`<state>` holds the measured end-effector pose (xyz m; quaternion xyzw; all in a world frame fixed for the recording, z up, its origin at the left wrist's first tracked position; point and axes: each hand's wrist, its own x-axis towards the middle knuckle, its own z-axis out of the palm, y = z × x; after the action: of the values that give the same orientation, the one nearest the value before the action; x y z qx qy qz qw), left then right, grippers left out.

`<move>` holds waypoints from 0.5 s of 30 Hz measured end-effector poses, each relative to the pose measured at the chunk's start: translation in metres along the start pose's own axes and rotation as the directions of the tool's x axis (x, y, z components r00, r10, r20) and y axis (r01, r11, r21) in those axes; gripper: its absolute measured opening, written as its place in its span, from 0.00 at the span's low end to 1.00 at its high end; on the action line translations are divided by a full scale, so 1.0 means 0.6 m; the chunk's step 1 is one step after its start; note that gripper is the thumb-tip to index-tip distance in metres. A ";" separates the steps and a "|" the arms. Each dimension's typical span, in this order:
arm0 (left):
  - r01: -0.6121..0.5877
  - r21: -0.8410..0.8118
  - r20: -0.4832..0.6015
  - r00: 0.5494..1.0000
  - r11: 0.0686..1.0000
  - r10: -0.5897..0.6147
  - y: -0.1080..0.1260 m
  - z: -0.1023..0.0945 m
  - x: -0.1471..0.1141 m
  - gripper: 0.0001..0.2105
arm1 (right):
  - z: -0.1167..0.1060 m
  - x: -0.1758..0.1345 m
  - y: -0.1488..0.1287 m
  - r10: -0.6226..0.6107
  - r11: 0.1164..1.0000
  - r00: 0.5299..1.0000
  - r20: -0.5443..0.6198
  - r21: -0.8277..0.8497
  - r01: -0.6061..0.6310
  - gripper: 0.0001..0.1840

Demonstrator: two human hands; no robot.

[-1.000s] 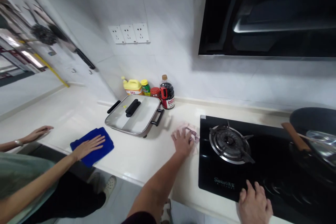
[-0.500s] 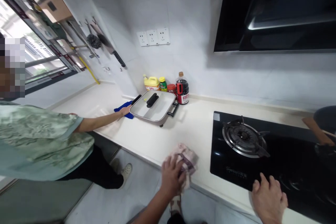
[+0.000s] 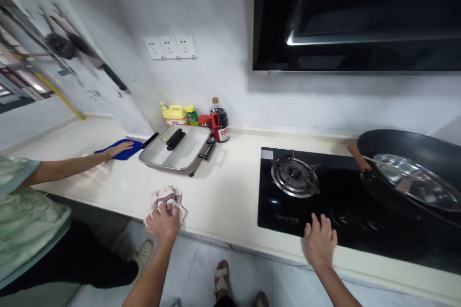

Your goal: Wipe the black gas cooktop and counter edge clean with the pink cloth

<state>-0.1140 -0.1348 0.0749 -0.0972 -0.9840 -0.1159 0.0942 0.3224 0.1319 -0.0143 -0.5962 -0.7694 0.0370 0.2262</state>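
Note:
My left hand (image 3: pixel 164 223) is pressed onto a crumpled pinkish-white cloth (image 3: pixel 166 197) with dark markings, its fingers curled into the fabric. The cloth lies on the white counter (image 3: pixel 223 192) near the front edge, in front of a square electric pan with a glass lid (image 3: pixel 189 153). My right hand (image 3: pixel 320 240) rests with fingers stretched out on the front border of the black gas stove (image 3: pixel 281 211). It holds nothing.
A co-worker's hand (image 3: pixel 120 148) lies on a blue cloth (image 3: pixel 129 152) left of the pan. Behind the pan stand a yellow jug (image 3: pixel 175 114), small jars and a dark sauce bottle (image 3: pixel 219 122). A large wok (image 3: pixel 382 153) holding a shiny metal lid (image 3: pixel 414 177) sits at right.
My left hand has slid the cloth leftward along the counter, to in front of the pan. My view has turned right, showing the wok. The co-worker's hand and blue cloth have moved left.

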 end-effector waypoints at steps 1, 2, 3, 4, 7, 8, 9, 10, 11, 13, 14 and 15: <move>-0.008 0.000 -0.007 1.000 1.000 0.008 0.016 0.006 -0.020 0.26 | -0.001 0.000 -0.002 0.006 1.000 1.000 -0.002 0.000 -0.006 0.38; -0.023 0.002 -0.019 1.000 1.000 0.023 0.031 0.011 -0.043 0.25 | -0.001 0.001 -0.004 0.009 1.000 1.000 -0.001 0.002 -0.009 0.38; -0.054 0.007 -0.033 0.998 0.999 0.055 0.047 0.016 -0.068 0.25 | -0.001 0.001 -0.006 0.010 1.000 1.000 0.003 0.006 -0.010 0.38; -0.110 0.012 -0.043 0.993 0.994 0.110 0.062 0.021 -0.097 0.25 | -0.001 0.001 -0.006 0.012 1.000 1.000 0.008 0.011 -0.012 0.38; -0.369 0.007 -0.042 0.928 0.929 0.369 0.105 0.028 -0.194 0.23 | 0.002 0.002 -0.006 0.017 0.999 1.000 0.023 0.039 -0.018 0.38; -0.462 -0.016 -0.028 0.887 0.887 0.461 0.119 0.029 -0.229 0.22 | 0.004 0.002 -0.005 0.022 0.998 0.999 0.025 0.054 -0.023 0.38; -0.545 -0.057 -0.016 0.839 0.837 0.545 0.132 0.029 -0.263 0.21 | 0.006 0.003 -0.003 0.029 0.997 0.999 0.026 0.072 -0.031 0.38; -0.608 -0.113 -0.006 0.791 0.786 0.611 0.145 0.029 -0.294 0.19 | 0.008 0.005 -0.001 0.034 0.995 0.999 0.027 0.097 -0.036 0.38; -0.655 -0.180 0.009 0.745 0.733 0.668 0.156 0.028 -0.321 0.18 | 0.009 0.006 0.002 0.033 0.991 0.999 0.030 0.128 -0.037 0.38; -0.700 -0.328 0.039 0.661 0.634 0.749 0.173 0.024 -0.358 0.16 | 0.008 0.010 0.013 0.015 0.976 0.999 0.039 0.214 -0.023 0.37; -0.701 -0.398 0.049 0.629 0.593 0.776 0.179 0.021 -0.366 0.16 | 0.006 0.010 0.020 0.002 0.963 0.999 0.042 0.270 -0.013 0.36; -0.690 -0.459 0.046 0.611 0.560 0.791 0.183 0.018 -0.365 0.15 | 0.002 0.008 0.029 -0.008 0.943 0.999 0.040 0.331 -0.006 0.35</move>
<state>0.1188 -0.0644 0.0424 -0.5350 -0.8074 -0.2485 -0.0105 0.3368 0.1418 -0.0193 -0.5483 -0.7571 0.1780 0.3073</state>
